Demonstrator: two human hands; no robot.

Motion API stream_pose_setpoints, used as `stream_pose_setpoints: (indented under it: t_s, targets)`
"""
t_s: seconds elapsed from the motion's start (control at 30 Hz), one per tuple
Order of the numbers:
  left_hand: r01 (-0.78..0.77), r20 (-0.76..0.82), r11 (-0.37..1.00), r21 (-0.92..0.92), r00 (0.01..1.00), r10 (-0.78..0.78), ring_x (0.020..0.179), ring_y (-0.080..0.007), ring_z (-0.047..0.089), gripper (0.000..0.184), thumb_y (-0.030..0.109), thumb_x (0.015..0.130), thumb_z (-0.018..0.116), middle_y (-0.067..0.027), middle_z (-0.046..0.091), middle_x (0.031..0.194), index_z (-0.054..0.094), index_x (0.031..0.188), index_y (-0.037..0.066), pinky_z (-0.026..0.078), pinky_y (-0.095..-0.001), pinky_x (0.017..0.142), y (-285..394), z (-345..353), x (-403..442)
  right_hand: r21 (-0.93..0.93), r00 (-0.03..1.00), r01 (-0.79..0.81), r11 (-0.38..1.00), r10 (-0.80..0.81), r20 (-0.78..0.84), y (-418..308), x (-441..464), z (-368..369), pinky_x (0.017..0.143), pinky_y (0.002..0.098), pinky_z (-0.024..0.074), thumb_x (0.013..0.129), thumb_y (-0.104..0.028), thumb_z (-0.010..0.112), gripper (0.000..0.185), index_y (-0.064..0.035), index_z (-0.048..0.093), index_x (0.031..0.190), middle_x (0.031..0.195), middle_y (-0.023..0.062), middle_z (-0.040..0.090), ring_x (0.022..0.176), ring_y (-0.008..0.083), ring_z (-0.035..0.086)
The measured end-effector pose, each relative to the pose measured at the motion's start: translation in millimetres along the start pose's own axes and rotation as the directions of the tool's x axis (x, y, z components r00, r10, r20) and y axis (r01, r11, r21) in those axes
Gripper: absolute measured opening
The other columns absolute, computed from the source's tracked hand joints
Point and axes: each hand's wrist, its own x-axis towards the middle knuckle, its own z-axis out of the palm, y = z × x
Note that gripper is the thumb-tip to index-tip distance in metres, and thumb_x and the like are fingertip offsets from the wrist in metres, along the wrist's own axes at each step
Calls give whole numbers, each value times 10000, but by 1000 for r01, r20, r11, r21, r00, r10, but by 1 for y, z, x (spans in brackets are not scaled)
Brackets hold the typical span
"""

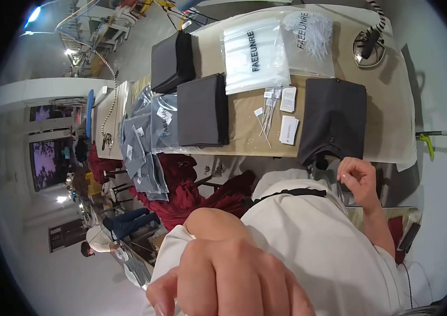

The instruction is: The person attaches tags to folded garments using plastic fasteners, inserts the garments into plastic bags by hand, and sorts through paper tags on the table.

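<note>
My left hand point(234, 279) is raised very close to the camera, its knuckles bent and most of its fingertips cut off by the lower frame edge. My right hand point(359, 180) is beside the table's near edge with its fingers curled in, and I see nothing in it. Just beyond it lies a pair of dark grey trousers point(334, 113), folded, with part of the waist hanging over the edge. Left of the trousers are white printed tags point(288, 130), more tags point(288, 99) and several thin white tag strings point(268, 117).
Two stacks of dark folded garments point(202, 110) point(168, 60) and bagged garments point(141, 147) occupy the left side. Clear printed bags point(255, 55) and a bag of white strips point(310, 39) lie at the back. An iron point(368, 48) stands far right. A person point(102, 238) works at lower left.
</note>
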Motion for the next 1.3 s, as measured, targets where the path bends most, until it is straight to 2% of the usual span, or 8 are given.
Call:
stream_pose_setpoints:
  t_s: [0.3,0.43,0.57,0.9,1.1,1.23,1.27,1.3]
  targets:
    - [-112,50,984,140,993,106,469,-188,456,415,164,1021,545,-85,487,623,534,633,17,489,-405,568,65,3,-26,-139,998,7,990,1,57,2,20,74,640,283,433,850,-3,609,94,15,561,770,728,66,605,677,146,562]
    - [15,-101,765,643,993,65,677,-308,675,189,30,972,574,-170,705,931,711,850,-18,542,-368,565,87,-3,-51,-235,1000,7,972,-8,-3,2,27,97,633,281,435,854,-10,627,98,9,576,773,714,59,604,662,149,566]
    - [-109,132,762,638,991,32,499,-202,505,292,100,982,613,-98,566,682,616,708,0,468,-373,541,111,-10,-54,-281,992,-50,958,16,-121,15,26,121,635,279,441,857,-26,651,109,12,587,777,704,62,602,656,152,574]
    - [-40,332,974,225,942,-38,534,-204,563,122,73,935,689,-120,625,758,672,860,-22,425,-308,485,169,-41,-74,-365,978,-148,919,80,-194,34,37,187,630,301,455,861,-54,679,121,19,610,793,699,94,625,637,191,602]
    - [-183,414,958,220,907,78,514,-207,573,168,116,952,701,-123,622,745,662,883,-33,434,-305,476,171,-55,-57,-503,976,-216,837,172,-134,5,51,179,635,310,462,856,-59,694,122,19,622,796,718,105,641,652,209,620]
    - [8,778,992,125,620,-103,598,-236,610,214,157,974,696,-177,649,814,673,916,-47,474,-318,532,156,-59,-28,-581,973,-230,781,205,-110,0,56,176,640,321,472,854,-59,701,119,17,629,797,727,108,644,659,216,627]
    - [-149,425,987,57,898,111,636,-243,615,222,162,981,689,-185,654,852,675,923,-52,480,-321,556,137,-21,-45,-548,989,-150,823,133,-70,7,54,175,641,324,475,855,-59,702,119,17,630,798,728,108,645,660,218,628]
    - [-314,-21,948,59,949,316,674,-251,621,230,167,987,683,-193,659,890,678,929,-56,487,-324,579,117,14,-64,-512,998,-63,857,54,-32,9,56,172,641,327,477,856,-58,703,118,17,632,799,730,109,645,660,220,629]
